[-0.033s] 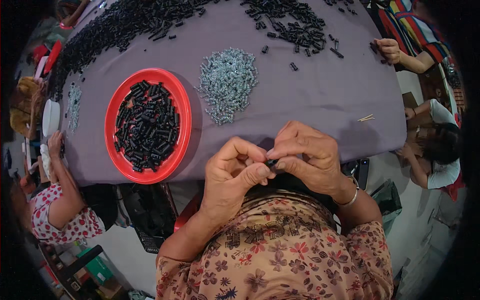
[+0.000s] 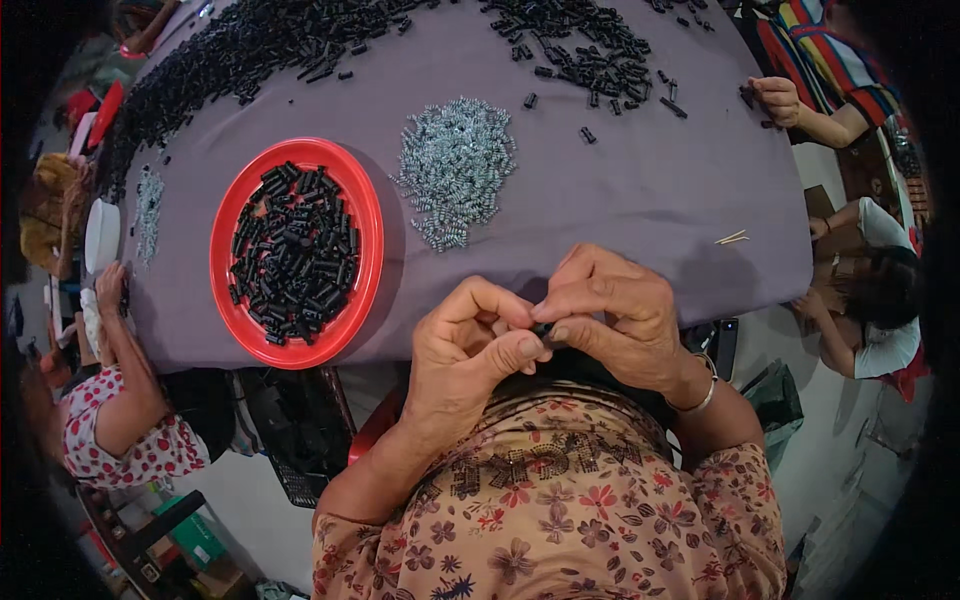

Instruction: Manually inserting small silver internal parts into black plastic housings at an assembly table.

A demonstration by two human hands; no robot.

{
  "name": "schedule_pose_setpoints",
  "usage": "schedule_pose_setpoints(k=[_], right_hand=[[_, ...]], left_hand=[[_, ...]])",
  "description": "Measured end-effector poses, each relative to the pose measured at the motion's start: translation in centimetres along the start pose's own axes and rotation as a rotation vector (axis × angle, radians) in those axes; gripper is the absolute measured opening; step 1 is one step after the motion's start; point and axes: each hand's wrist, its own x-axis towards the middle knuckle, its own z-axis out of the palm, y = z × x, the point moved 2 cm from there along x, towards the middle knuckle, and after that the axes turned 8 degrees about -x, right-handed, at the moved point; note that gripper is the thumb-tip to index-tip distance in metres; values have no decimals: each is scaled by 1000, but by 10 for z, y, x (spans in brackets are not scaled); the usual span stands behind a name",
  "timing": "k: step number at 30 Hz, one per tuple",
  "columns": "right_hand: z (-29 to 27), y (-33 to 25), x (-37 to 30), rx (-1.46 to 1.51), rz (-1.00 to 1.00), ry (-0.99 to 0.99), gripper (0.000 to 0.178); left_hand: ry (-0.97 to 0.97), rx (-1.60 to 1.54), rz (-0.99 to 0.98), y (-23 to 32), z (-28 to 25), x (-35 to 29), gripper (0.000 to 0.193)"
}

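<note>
Close in front of my body, at the table's near edge, both hands meet around a small black plastic piece [image 2: 543, 329]. My left hand [image 2: 470, 335] pinches it between thumb and fingers. From the other side, my right hand [image 2: 615, 315] grips it with thumb and forefinger. Most of the piece is hidden by the fingertips. Beyond my left hand lies a heap of small silvery metal springs [image 2: 455, 170]. Left of that stands a red oval tray [image 2: 371, 215] filled with short black plastic tubes [image 2: 295, 250].
A long pile of black pieces [image 2: 240, 50] covers the far left of the grey tablecloth [image 2: 620, 190], with another pile [image 2: 590, 50] at the far middle. Thin pale sticks [image 2: 732, 237] lie at right. Co-workers sit around; one hand [image 2: 778, 102] holds a black piece.
</note>
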Motion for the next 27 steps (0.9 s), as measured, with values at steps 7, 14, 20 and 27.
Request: schedule_pose_setpoints(k=[7,14,20,27], right_hand=[[-7,14,7,39,387,-63,18],[-31,55,76,-760,74,88,11],[-24,74,103,-922,63,11,12],[-21,66,98,-943,40,26,8]], left_hand=[[40,75,-100,-3,-1,4,18],[71,153,-98,-3,-5,6,15],[106,168,-88,-2,-9,8,16],[93,162,-110,-2,-10,6,16]])
